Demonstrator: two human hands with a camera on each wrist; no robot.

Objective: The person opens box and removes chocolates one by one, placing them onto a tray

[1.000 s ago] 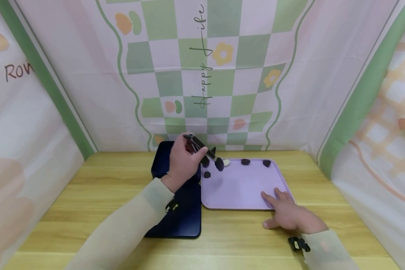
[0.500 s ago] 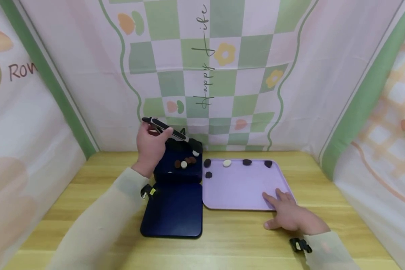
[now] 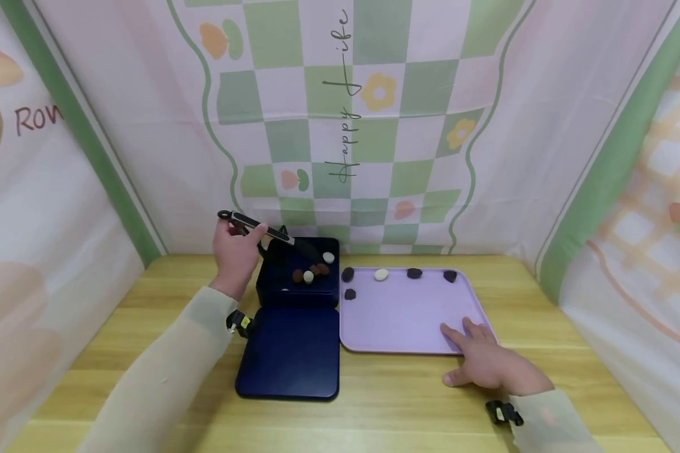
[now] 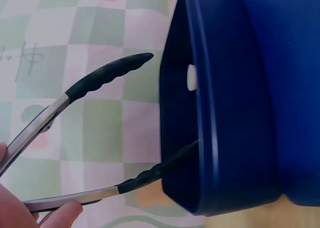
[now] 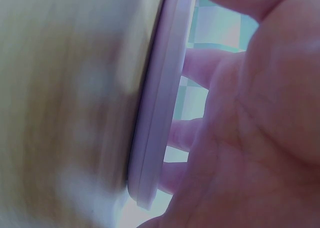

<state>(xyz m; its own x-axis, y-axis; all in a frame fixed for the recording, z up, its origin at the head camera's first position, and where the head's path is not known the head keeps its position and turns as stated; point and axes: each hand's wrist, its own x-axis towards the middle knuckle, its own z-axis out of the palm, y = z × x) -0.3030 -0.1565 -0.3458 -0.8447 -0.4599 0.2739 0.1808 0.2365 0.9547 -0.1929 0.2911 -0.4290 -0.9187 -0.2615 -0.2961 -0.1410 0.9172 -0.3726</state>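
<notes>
You operated inside a curtained tabletop booth (image 3: 141, 157), enclosed on three sides. Your work surface was a wood-grain table (image 3: 408, 409). The rear curtain (image 3: 504, 189) ahead of you carried green-and-white checks (image 3: 433, 85), yellow flowers (image 3: 368, 94) and the lettering "Happy Life" (image 3: 342, 85). The left curtain (image 3: 45, 251) and right curtain (image 3: 629, 283) to your sides bore pastel prints and green borders (image 3: 90, 145). The decor was domestic in style; you could not determine the building type from these views.
</notes>
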